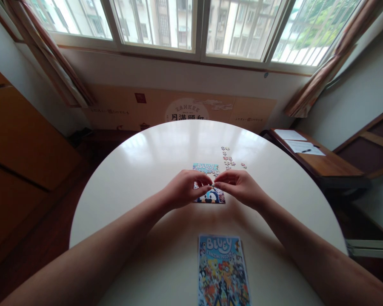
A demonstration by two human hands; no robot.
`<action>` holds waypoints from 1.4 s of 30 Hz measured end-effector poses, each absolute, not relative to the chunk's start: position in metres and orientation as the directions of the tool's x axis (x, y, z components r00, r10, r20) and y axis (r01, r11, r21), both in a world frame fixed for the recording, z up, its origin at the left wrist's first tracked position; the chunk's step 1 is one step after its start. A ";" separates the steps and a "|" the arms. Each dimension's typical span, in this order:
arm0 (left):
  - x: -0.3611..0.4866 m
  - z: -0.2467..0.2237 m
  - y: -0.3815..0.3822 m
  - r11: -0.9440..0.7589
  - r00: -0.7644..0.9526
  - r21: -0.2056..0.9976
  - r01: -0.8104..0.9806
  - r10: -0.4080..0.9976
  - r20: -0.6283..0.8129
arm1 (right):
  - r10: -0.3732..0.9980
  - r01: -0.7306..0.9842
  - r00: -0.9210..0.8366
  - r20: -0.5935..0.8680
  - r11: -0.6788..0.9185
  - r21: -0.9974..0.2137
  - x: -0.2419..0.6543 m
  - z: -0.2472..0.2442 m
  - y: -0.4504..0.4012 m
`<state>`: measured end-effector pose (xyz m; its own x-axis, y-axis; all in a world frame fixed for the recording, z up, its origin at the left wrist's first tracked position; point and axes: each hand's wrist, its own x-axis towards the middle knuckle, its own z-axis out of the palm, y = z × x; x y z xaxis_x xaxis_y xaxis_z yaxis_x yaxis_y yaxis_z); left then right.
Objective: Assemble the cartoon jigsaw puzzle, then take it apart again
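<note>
A partly assembled jigsaw puzzle (pixel 210 196) lies flat on the white round table (pixel 130 170), with a "BLUEY" title strip along its far edge. Above its middle, my left hand (pixel 189 187) and my right hand (pixel 238 185) meet fingertip to fingertip. Both are closed in a pinch on one small puzzle piece (pixel 213 185), mostly covered by the fingers. My hands hide much of the puzzle's middle. Loose puzzle pieces (pixel 229 158) lie in a loose cluster just beyond my right hand, and a separate one (pixel 244 165) sits to their right.
Nearer to me on the table lies a colourful Bluey picture sheet or box lid (pixel 223 267). A wooden side desk (pixel 319 159) with papers (pixel 303 147) and a pen stands at the right. Behind the table are a printed cardboard panel (pixel 255 106) and windows.
</note>
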<state>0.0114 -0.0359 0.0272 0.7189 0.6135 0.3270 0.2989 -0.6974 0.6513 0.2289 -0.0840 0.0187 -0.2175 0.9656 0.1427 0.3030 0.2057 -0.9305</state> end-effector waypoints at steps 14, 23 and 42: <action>0.006 0.021 -0.028 -0.789 0.667 0.435 0.434 0.606 0.433 | 0.862 0.635 -0.325 0.389 0.503 -0.586 0.238 0.011 -0.081; 0.008 0.010 -0.025 -0.822 0.713 0.309 0.479 0.570 0.408 | 0.822 0.711 -0.393 0.412 0.556 -0.431 0.236 0.005 -0.078; 0.009 0.000 -0.022 -0.815 0.729 0.301 0.495 0.579 0.366 | 0.781 0.733 -0.427 0.456 0.594 -0.332 0.235 -0.004 -0.074</action>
